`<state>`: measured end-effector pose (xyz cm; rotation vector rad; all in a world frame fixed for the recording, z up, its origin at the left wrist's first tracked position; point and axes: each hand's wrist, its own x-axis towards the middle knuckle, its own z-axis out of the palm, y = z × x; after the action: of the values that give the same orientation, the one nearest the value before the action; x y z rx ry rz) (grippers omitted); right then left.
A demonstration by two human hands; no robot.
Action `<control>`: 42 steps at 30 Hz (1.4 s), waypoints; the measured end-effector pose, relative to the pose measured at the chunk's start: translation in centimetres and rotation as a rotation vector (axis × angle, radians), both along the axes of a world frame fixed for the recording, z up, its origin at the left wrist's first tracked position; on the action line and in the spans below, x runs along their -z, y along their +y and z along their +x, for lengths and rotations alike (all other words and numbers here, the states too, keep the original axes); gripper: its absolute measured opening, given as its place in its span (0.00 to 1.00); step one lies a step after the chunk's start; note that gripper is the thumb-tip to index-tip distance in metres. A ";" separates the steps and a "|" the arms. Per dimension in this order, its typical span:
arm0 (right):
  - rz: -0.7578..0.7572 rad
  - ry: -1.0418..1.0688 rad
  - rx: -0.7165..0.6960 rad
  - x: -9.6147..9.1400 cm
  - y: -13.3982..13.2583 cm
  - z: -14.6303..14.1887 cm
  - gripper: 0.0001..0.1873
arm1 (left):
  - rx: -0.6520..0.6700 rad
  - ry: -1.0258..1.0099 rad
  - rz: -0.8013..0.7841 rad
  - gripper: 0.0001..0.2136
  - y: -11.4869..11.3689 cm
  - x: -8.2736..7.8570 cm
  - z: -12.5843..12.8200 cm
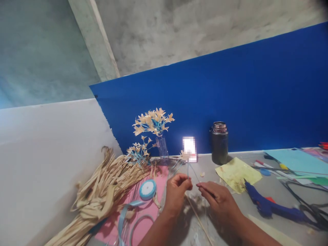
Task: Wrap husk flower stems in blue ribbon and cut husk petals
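My left hand (178, 189) is closed in a pinch on the upright blue stem of a small cream craft flower (184, 155). To its right, my right hand (217, 197) has its fingertips pressed together on a thin pale-blue strand (195, 172) that slants down from near the flower. What the strand is made of is too fine to tell. A long straw-coloured stalk (198, 218) runs from under my left hand towards me. Behind the hands, a clear vase (162, 150) bears a bunch of cream flowers (155, 121) on blue stems, with a smaller bunch (138, 152) beside it.
Dried husks (102, 194) and a pink sheet (110, 232) with a blue ribbon roll (148, 190) lie left. A dark flask (219, 143) stands at the back. Right are yellow paper (238, 171), a blue glue gun (274, 206) and black-handled scissors (311, 213).
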<state>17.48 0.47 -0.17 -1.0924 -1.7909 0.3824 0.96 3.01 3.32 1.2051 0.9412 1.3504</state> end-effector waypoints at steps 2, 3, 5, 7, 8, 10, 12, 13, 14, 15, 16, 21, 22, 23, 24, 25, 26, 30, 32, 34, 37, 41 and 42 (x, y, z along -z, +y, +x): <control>0.018 -0.083 0.008 0.1 0.0 0.1 0.18 | 0.008 -0.014 -0.029 0.07 -0.3 0.4 0.3; 0.013 -0.113 0.011 0.2 0.0 0.1 0.18 | 0.010 -0.011 -0.035 0.07 -0.5 0.5 0.4; -0.007 -0.152 0.010 0.2 -0.1 0.1 0.18 | 0.004 0.003 -0.034 0.07 -0.8 0.6 0.5; -0.032 -0.176 0.005 0.3 -0.2 0.1 0.17 | -0.021 -0.002 -0.034 0.06 -1.1 0.5 0.4; -0.047 -0.184 0.003 0.3 -0.2 0.0 0.17 | -0.036 -0.016 -0.040 0.07 -1.2 0.5 0.4; -0.078 -0.194 -0.007 0.4 -0.3 -0.1 0.17 | -0.052 -0.045 -0.060 0.07 -1.3 0.3 0.5; -0.103 -0.199 -0.023 0.5 -0.4 -0.2 0.18 | -0.050 -0.070 -0.086 0.08 -1.5 0.4 0.6; -0.114 -0.203 -0.028 0.5 -0.4 -0.2 0.19 | -0.046 -0.082 -0.101 0.08 -1.5 0.5 0.7; -0.125 -0.209 -0.033 0.6 -0.4 -0.3 0.20 | -0.042 -0.092 -0.114 0.09 -1.6 0.7 0.8; -0.135 -0.217 -0.036 0.6 -0.4 -0.4 0.20 | -0.043 -0.102 -0.124 0.10 -1.7 0.9 0.8; -0.145 -0.225 -0.040 0.7 -0.5 -0.4 0.21 | -0.046 -0.107 -0.128 0.11 -1.8 1.1 0.9; -0.174 -0.214 -0.064 0.4 -0.8 -0.7 0.22 | -0.057 -0.066 -0.086 0.11 -2.0 1.9 0.9; -0.181 -0.203 -0.069 0.3 -0.8 -0.7 0.22 | -0.068 -0.061 -0.080 0.11 -2.0 1.9 0.9; -0.189 -0.191 -0.077 0.2 -0.9 -0.8 0.22 | -0.082 -0.058 -0.074 0.11 -1.9 1.9 0.9; -0.197 -0.181 -0.087 0.1 -1.0 -0.9 0.22 | -0.096 -0.057 -0.071 0.11 -1.9 1.9 0.9; -0.209 -0.173 -0.099 0.0 -1.0 -0.9 0.21 | -0.105 -0.057 -0.071 0.12 -1.9 1.9 1.0; -0.222 -0.167 -0.107 -0.1 -1.1 -1.0 0.21 | -0.107 -0.057 -0.075 0.12 -1.9 1.8 1.0; -0.283 -0.132 -0.144 -0.5 -1.3 -1.5 0.19 | -0.086 -0.062 -0.112 0.14 -1.9 2.0 1.0; -0.308 -0.092 -0.174 -0.8 -1.4 -1.7 0.17 | -0.078 -0.045 -0.122 0.15 -1.9 2.1 0.9; -0.319 -0.037 -0.173 -1.2 -1.5 -1.7 0.16 | -0.070 -0.020 -0.126 0.15 -2.0 2.1 0.8; -0.339 0.090 -0.090 -1.6 -1.3 -1.3 0.19 | -0.046 0.000 -0.130 0.16 -2.0 1.8 0.7; -0.363 0.279 0.054 -1.8 -0.9 -0.6 0.20 | -0.008 0.031 -0.109 0.17 -2.1 1.6 0.8; -0.355 0.310 0.067 -1.8 -0.9 -0.6 0.19 | 0.002 0.035 -0.107 0.17 -2.1 1.7 0.8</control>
<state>16.93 -0.43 1.67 -1.2554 -1.4401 0.8062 1.76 0.91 1.61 1.1511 1.0233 1.2652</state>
